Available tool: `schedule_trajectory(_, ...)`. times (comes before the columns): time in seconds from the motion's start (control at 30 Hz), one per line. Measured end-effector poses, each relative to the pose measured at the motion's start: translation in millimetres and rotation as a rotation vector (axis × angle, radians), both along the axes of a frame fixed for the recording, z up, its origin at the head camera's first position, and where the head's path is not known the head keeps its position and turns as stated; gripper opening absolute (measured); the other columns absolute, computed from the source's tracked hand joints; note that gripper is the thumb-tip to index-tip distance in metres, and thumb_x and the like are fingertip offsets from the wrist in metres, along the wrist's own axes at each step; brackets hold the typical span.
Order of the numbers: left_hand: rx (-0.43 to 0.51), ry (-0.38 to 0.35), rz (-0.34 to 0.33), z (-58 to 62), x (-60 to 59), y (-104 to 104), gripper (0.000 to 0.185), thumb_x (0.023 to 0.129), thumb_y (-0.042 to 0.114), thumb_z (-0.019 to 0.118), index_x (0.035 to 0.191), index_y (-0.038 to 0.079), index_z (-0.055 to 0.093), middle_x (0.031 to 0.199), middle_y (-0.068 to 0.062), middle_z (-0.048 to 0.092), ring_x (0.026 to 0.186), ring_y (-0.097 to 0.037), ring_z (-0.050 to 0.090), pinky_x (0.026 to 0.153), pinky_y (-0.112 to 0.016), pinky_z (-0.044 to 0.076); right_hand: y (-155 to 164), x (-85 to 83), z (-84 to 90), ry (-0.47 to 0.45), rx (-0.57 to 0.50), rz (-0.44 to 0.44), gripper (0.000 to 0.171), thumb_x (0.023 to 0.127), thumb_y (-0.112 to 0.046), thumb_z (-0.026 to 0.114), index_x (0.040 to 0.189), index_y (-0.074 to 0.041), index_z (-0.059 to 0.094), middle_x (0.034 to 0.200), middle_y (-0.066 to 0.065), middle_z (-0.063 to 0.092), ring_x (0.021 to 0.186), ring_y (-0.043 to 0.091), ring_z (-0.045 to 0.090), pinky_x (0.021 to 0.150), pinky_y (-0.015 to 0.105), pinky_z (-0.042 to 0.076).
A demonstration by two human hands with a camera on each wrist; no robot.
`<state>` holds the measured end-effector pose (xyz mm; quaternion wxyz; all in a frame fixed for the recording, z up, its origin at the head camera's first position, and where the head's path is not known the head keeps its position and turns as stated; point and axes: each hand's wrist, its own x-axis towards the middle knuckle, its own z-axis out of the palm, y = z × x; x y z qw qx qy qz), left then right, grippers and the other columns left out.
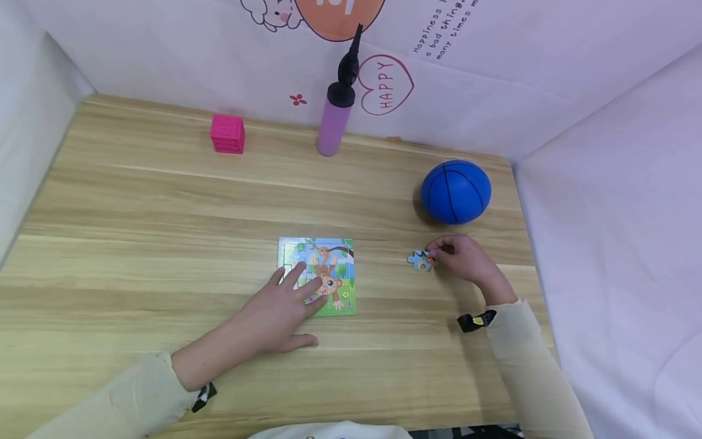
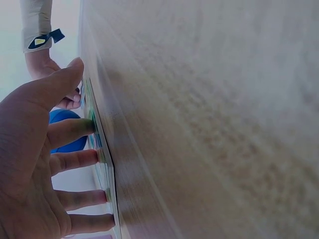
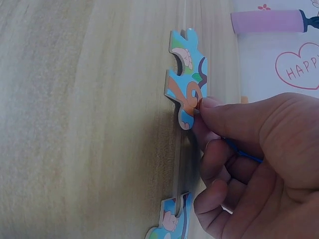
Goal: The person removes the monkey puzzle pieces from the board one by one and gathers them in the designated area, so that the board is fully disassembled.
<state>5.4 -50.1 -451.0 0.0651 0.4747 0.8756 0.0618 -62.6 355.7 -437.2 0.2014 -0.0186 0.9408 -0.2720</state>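
Piece [image 1: 421, 260] pinched at right hand [image 1: 463, 259] fingertips; left hand [image 1: 276, 311] lies flat on puzzle board [image 1: 342, 274].

The white backdrop [image 1: 493, 91] behind the table carries the only readable writing. A pink outlined heart [image 1: 386, 85] printed on it holds the word "HAPPY" in pink capitals; in the right wrist view the same heart [image 3: 298, 69] shows only "HAPP" before the frame edge. Further right on the backdrop, slanted dark handwriting [image 1: 441, 27] reads in part "Happiness", "a bad thing" and "many times", cut off at the top. The orange shape [image 1: 337, 15] bears white letters too cropped to read
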Motion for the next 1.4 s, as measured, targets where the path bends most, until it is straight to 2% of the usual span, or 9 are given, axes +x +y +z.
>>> schedule_trajectory(0.37,-0.005,-0.003,0.013,2.1,0.8,-5,0.073,0.077,0.071,0.053,0.131,0.022,0.057,0.138,-0.008,0.042,0.129,-0.047,0.026,0.093,-0.065,0.032,-1,-3.2,-1.3,-0.003,-0.005,-0.003,0.014,0.095,-0.016,0.056,0.100,-0.008,0.067,0.095,0.006,0.064,0.086,0.022,0.056,0.075,0.037,0.046)
schedule_trajectory(0.5,-0.002,-0.006,0.012,2.1,1.2,-8,0.073,0.078,0.071,0.053,0.131,0.022,0.057,0.138,-0.008,0.042,0.129,-0.047,0.026,0.093,-0.065,0.032,-5,1.6,2.3,0.005,0.014,-0.001,0.019,0.095,-0.025,0.056,0.101,-0.011,0.067,0.093,0.003,0.064,0.084,0.021,0.056,0.072,0.036,0.047)
schedule_trajectory(0.63,0.011,-0.013,0.004,2.0,0.8,-10,0.070,0.079,0.068,0.054,0.131,0.022,0.057,0.138,-0.008,0.042,0.129,-0.046,0.027,0.093,-0.064,0.032,-20,10.0,11.0,0.037,0.019,0.046,0.022,0.093,-0.034,0.057,0.100,-0.015,0.067,0.089,-0.001,0.064,0.078,0.019,0.056,0.065,0.035,0.048)
schedule_trajectory(0.87,0.028,-0.002,-0.019,-0.7,-2.8,-11,0.065,0.082,0.065,0.054,0.130,0.021,0.058,0.138,-0.008,0.042,0.130,-0.045,0.027,0.094,-0.061,0.033,-83,7.3,20.9,0.170,-0.041,0.234,0.022,0.092,-0.031,0.060,0.106,-0.015,0.067,0.088,-0.007,0.061,0.076,0.012,0.054,0.063,0.031,0.047)
schedule_trajectory(1.03,0.046,-0.004,-0.042,-0.1,-5.3,-13,0.064,0.082,0.064,0.055,0.128,0.020,0.059,0.139,-0.007,0.041,0.131,-0.044,0.026,0.096,-0.061,0.032,-146,-1.0,18.3,0.195,-0.145,0.393,0.024,0.091,-0.023,0.063,0.110,-0.010,0.066,0.088,-0.006,0.059,0.073,0.010,0.053,0.062,0.027,0.048)
schedule_trajectory(1.17,0.046,-0.022,-0.039,-2.2,-5.0,-16,0.063,0.083,0.063,0.053,0.130,0.021,0.058,0.142,-0.007,0.039,0.133,-0.043,0.022,0.098,-0.061,0.028,-189,-6.8,14.8,0.227,-0.168,0.523,0.027,0.092,-0.020,0.061,0.115,-0.005,0.064,0.091,-0.005,0.059,0.075,0.008,0.053,0.065,0.024,0.047)
schedule_trajectory(1.3,0.050,-0.022,-0.029,-7.6,-0.6,-19,0.063,0.086,0.062,0.051,0.132,0.020,0.055,0.146,-0.010,0.033,0.137,-0.040,0.013,0.103,-0.060,0.020,-214,-11.5,7.6,0.232,-0.132,0.573,0.031,0.093,-0.019,0.060,0.119,-0.003,0.061,0.094,-0.004,0.057,0.075,0.006,0.051,0.066,0.022,0.046)
schedule_trajectory(1.4,0.069,-0.002,-0.012,-10.9,3.5,-25,0.061,0.086,0.060,0.052,0.132,0.019,0.056,0.146,-0.013,0.032,0.137,-0.038,0.015,0.106,-0.057,0.017,-226,-14.5,2.8,0.218,-0.094,0.574,0.034,0.093,-0.022,0.059,0.121,-0.005,0.061,0.096,-0.003,0.055,0.072,0.004,0.049,0.063,0.020,0.045)
